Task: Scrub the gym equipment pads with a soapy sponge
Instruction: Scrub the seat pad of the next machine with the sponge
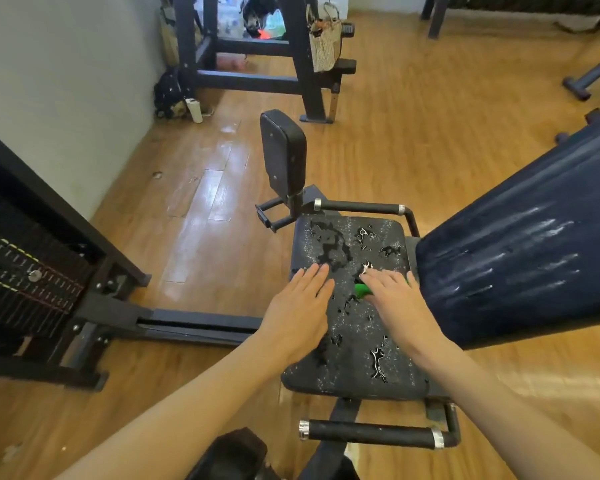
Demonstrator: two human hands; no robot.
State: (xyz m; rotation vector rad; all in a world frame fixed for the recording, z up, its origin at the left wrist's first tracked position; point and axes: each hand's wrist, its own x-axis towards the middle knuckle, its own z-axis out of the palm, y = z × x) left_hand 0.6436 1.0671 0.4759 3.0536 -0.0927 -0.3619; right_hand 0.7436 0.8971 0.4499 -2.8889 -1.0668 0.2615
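While both hands lie flat on the seat pad (354, 327), only the right one has the tool under it. Left hand (300, 317): fingers straight and together, palm down on the pad's left edge, holding nothing. Right hand (397, 306): fingers extended, pressing down on a green sponge (362, 290); just a corner of the sponge shows at the thumb side, the rest is hidden under the palm.

Seat pad is black, worn, surface cracked and peeling in patches, speckled with white flecks, with wet-looking dark blotches near the far left corner. Sponge sits about mid-pad, toward the right edge.

Back pad (520, 244), dark blue, angles up at right of the seat, streaked with white suds or residue; cannot tell which. Small upright black pad (283, 152) stands on a bracket beyond the seat's far left corner. Black grip bar (359, 206) runs along the seat's far edge, a second grip bar (371, 433) along the near edge, both with chrome collars.

Weight stack (18, 268) at left against the wall. Wood floor (194, 209) is glossy, with a wet sheen left of the seat. Dark rack frame (257, 77) in the background with a tote bag (324, 39) hung on it.
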